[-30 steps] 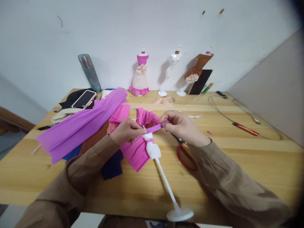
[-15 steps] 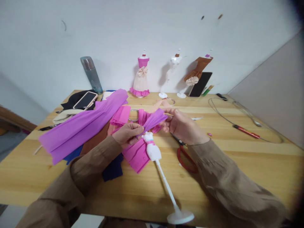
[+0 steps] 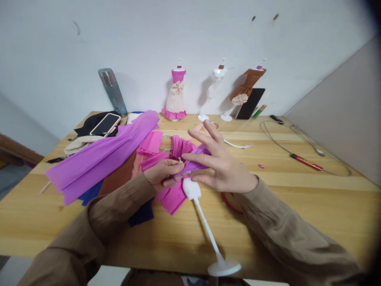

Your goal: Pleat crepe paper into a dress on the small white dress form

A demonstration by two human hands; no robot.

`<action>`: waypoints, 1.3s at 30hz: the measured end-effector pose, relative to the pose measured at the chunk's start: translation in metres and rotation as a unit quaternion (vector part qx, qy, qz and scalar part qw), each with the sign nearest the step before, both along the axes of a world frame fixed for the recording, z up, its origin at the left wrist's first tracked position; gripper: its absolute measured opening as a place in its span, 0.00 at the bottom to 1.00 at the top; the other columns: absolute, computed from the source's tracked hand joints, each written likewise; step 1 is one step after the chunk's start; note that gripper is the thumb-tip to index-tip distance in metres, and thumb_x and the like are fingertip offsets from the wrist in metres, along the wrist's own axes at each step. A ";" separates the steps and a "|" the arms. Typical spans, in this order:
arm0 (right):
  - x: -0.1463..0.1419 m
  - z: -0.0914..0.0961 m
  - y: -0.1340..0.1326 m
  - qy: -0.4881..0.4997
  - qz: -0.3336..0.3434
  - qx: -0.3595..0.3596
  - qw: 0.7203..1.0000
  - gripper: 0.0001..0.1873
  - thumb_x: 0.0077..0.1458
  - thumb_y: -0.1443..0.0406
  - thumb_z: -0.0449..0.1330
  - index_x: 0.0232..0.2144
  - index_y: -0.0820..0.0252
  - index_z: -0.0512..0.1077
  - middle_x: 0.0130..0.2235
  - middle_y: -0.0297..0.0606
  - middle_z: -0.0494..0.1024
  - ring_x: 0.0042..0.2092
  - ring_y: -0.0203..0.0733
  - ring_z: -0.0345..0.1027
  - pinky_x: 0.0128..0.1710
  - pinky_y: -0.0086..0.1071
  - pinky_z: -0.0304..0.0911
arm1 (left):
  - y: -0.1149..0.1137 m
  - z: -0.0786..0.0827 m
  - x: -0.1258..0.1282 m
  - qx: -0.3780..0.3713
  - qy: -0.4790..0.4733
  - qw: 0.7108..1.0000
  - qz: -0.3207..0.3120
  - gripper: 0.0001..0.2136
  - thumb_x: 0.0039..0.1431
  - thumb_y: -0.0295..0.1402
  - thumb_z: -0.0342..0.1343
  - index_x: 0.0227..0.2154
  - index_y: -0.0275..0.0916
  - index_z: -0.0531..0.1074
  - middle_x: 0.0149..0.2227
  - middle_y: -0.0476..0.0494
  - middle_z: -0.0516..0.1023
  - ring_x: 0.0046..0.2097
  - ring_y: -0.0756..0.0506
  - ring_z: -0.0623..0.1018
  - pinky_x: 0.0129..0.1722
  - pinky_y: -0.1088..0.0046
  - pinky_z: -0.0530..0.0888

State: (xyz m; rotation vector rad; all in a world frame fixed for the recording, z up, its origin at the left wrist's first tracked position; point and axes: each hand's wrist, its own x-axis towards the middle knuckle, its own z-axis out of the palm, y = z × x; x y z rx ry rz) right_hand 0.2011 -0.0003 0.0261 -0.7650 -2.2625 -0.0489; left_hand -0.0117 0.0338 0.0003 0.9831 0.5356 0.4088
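Note:
My left hand [image 3: 162,173] pinches one end of a gathered strip of purple crepe paper [image 3: 196,161]. Fingers spread, my right hand [image 3: 218,161] is over the strip and hides part of it. Under both hands leans a small white mannequin [image 3: 191,188] on a thin stand with a round base; its upper body is mostly covered by the hands and the purple strip. Beneath it lie pink crepe paper pieces [image 3: 172,198]. Red-handled scissors [image 3: 230,203] show only partly beside my right sleeve.
A long purple crepe sheet [image 3: 104,159] covers other coloured pieces at left, near a phone [image 3: 104,124]. Along the wall stand a bottle [image 3: 113,92], a pink-dressed mannequin [image 3: 176,97], a bare white one [image 3: 218,75] and a brown-dressed one [image 3: 253,79]. A cable with a red handle [image 3: 306,162] lies at right.
My right hand has left the strip's far end and spread its fingers over it. The purple strip has come down over the mannequin's upper body, still in my left hand.

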 end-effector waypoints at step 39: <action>-0.008 -0.002 0.002 0.066 0.051 -0.083 0.993 0.06 0.58 0.69 0.62 0.29 0.57 0.75 0.44 0.45 0.82 0.60 0.54 0.68 0.60 0.54 0.64 | -0.023 0.013 0.007 0.691 0.290 0.654 0.104 0.10 0.63 0.35 0.55 0.29 0.38 0.74 0.33 0.35 0.78 0.41 0.36 0.74 0.46 0.54 0.68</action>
